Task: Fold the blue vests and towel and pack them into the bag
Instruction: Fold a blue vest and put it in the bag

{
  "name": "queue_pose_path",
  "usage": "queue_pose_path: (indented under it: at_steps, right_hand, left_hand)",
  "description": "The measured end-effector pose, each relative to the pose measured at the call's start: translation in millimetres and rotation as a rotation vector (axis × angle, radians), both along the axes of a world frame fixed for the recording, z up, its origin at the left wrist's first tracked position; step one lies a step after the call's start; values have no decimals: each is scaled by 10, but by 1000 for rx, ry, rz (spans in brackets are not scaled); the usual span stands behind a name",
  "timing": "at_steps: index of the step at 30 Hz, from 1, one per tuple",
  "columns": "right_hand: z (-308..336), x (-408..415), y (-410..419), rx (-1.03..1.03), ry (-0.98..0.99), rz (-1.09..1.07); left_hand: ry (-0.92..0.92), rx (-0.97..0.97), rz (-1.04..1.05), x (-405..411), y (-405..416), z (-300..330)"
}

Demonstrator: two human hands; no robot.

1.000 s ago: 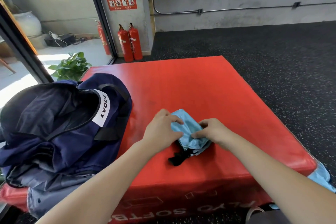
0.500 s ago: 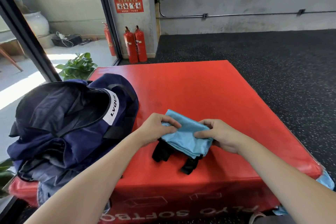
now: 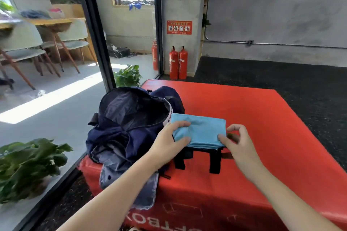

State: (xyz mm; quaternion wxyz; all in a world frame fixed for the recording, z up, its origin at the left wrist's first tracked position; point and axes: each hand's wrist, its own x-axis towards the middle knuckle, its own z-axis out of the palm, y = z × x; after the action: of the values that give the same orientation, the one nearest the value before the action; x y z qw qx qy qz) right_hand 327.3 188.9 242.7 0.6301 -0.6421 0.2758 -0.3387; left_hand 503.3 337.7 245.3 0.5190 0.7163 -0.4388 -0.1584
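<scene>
Two hands shared one load at this moment, and I read everything else around that. Biggest first: the red padded surface [image 3: 262, 127] carried the work, broad and flat enough for folding. On its near left corner slumped the navy bag [image 3: 131, 124], its mouth gaping toward the hands, which I judged was deliberate, so a bundle could slide straight in. Next down in size, the folded blue vest [image 3: 199, 131] was held up just beside the bag's white-labelled rim, black straps dangling underneath toward the surface. It looked like a neat flat packet, so I took the folding of this piece to be done and the packing step to be in hand. My left hand [image 3: 169, 142] gripped the packet's left end, thumb on top and fingers below, nearest the bag, likely to steer it in. My right hand [image 3: 234, 142] pinched the near right corner between thumb and a fingertip, the other fingers curled loose above, seemingly just keeping the layers from falling open. Whether more folded pieces already lay inside the bag, I could not tell.
</scene>
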Motion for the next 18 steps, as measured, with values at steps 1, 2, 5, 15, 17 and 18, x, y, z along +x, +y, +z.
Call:
queue_pose_path:
  at_steps: [1, 2, 5, 15, 17, 18]
  right_hand:
    - [44, 73, 77, -55, -3, 9]
    - [90, 152, 152, -119, -5, 21]
    - [246, 477, 381, -253, -5, 62]
    - [637, 2015, 785, -429, 186, 127]
    - [622, 2259, 766, -400, 257, 131]
    - [592, 2365, 735, -375, 301, 131]
  left_hand:
    - [9, -29, 28, 40, 87, 14]
    - [26, -62, 69, 85, 176, 34]
    - [68, -194, 233, 252, 446, 137]
    - [-64, -94, 584, 1295, 962, 557]
    - [-111, -11, 572, 1518, 922, 590]
    - [-134, 32, 553, 1622, 880, 581]
